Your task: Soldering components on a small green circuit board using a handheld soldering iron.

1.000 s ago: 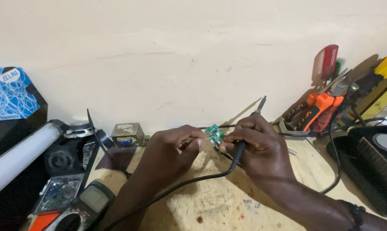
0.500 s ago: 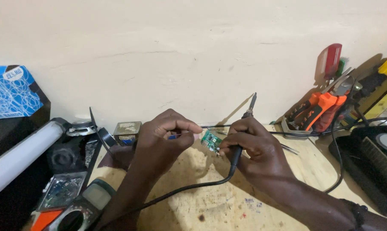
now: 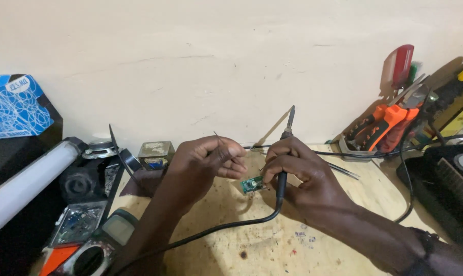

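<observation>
Bright, even light; sharp focus, soft shadows on the wall [image 3: 190, 61], mild edge distortion.

You're at an electronics repair workshop: scuffed plywood counter [image 3: 252, 245], orange pliers [image 3: 382, 122] & screwdrivers [image 3: 401, 65] leaning on the wall, clamp meter [image 3: 96, 248], soldering iron [image 3: 284, 153], small circuit board [image 3: 252, 184], loose speaker [image 3: 99, 148] etc.

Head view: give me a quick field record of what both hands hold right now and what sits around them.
left hand: pinching a thin wire or solder strand, its tip poking up above the fingers
right hand: holding a black-handled soldering iron, tip pointing up, and a small green circuit board
board position: between the two hands, above the wooden bench top
cable: black cord runs from the iron toward the lower left
right side: orange-handled pliers against the wall
left side: white tube
</observation>
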